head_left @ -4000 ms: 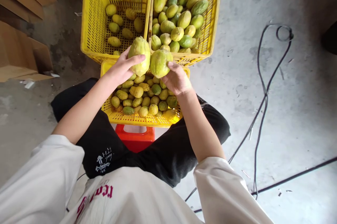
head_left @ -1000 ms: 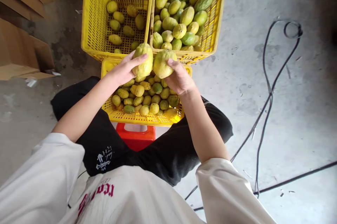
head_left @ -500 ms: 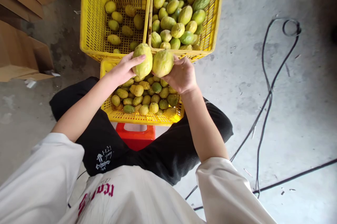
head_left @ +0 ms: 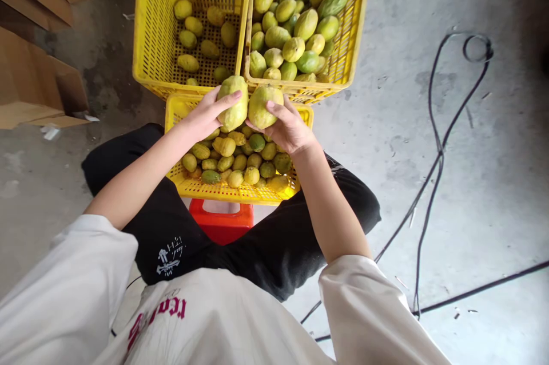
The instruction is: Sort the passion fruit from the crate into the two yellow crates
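Observation:
My left hand [head_left: 202, 118] grips a large yellow-green fruit [head_left: 234, 99], thumb across its side. My right hand [head_left: 288, 127] holds a second yellow-green fruit [head_left: 260, 108] close beside the first, fingers curled over its top. Both fruits hang above the near yellow crate [head_left: 223, 192], which is full of several smaller fruits and rests on a red stool [head_left: 221, 222] between my knees.
Two more yellow crates stand on the floor beyond: the left crate [head_left: 150, 22] holds a few fruits, the right crate [head_left: 351, 27] is heaped with them. Cardboard boxes [head_left: 34, 73] lie at the left. Black cables [head_left: 433, 147] trail over the concrete floor at the right.
My right hand has turned its fruit, the fingers shifting from its side to over its top. The left hand and its fruit have stayed nearly still.

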The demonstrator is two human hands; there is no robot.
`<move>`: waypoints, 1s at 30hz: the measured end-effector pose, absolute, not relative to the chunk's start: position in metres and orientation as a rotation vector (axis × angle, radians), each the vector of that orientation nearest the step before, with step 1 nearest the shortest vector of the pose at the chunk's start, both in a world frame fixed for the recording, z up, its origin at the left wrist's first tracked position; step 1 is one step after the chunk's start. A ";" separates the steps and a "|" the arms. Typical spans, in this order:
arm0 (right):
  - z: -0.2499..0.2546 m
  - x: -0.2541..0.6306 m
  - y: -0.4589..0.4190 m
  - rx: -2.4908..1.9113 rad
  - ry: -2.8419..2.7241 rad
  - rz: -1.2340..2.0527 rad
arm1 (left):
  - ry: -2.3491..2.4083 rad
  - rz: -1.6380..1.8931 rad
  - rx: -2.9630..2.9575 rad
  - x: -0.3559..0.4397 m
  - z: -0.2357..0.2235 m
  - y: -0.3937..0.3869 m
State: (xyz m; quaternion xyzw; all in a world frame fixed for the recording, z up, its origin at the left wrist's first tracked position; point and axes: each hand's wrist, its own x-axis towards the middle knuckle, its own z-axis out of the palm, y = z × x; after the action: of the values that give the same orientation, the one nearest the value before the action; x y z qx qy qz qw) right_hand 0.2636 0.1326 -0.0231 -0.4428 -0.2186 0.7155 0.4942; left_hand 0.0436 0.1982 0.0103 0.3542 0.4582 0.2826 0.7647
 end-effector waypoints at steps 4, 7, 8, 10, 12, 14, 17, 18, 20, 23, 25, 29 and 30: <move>-0.028 0.265 0.131 -1.093 -0.525 1.711 | 0.957 0.586 0.730 0.045 0.016 0.198; -0.027 0.266 0.133 -1.118 -0.526 1.683 | 0.979 0.567 0.776 0.042 0.012 0.199; -0.026 0.266 0.133 -1.121 -0.523 1.677 | 0.983 0.570 0.790 0.041 0.010 0.200; -0.021 0.268 0.135 -1.104 -0.506 1.686 | 0.993 0.588 0.821 0.039 0.005 0.201; -0.018 0.269 0.137 -1.078 -0.507 1.715 | 0.996 0.595 0.848 0.038 0.002 0.201; -0.017 0.270 0.138 -1.073 -0.532 1.741 | 0.993 0.595 0.858 0.038 0.001 0.201; -0.020 0.268 0.139 -1.099 -0.545 1.753 | 0.995 0.609 0.834 0.038 0.002 0.201; -0.022 0.267 0.139 -1.108 -0.539 1.753 | 0.994 0.615 0.828 0.038 0.002 0.201; -0.024 0.265 0.139 -1.123 -0.532 1.741 | 0.991 0.619 0.829 0.037 0.001 0.201; -0.023 0.263 0.137 -1.133 -0.554 1.722 | 1.005 0.608 0.847 0.039 0.000 0.200; -0.022 0.262 0.136 -1.122 -0.572 1.724 | 1.018 0.609 0.844 0.042 0.004 0.199; -0.025 0.261 0.135 -1.099 -0.519 1.693 | 0.979 0.585 0.747 0.047 0.018 0.197; -0.026 0.261 0.135 -1.096 -0.498 1.680 | 0.973 0.578 0.720 0.046 0.020 0.197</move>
State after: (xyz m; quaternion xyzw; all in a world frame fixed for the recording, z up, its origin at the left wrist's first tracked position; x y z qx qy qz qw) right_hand 0.2608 0.1347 -0.0264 -0.4556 -0.2070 0.6982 0.5120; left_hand 0.0464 0.1973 0.0199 0.3338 0.4508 0.2677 0.7834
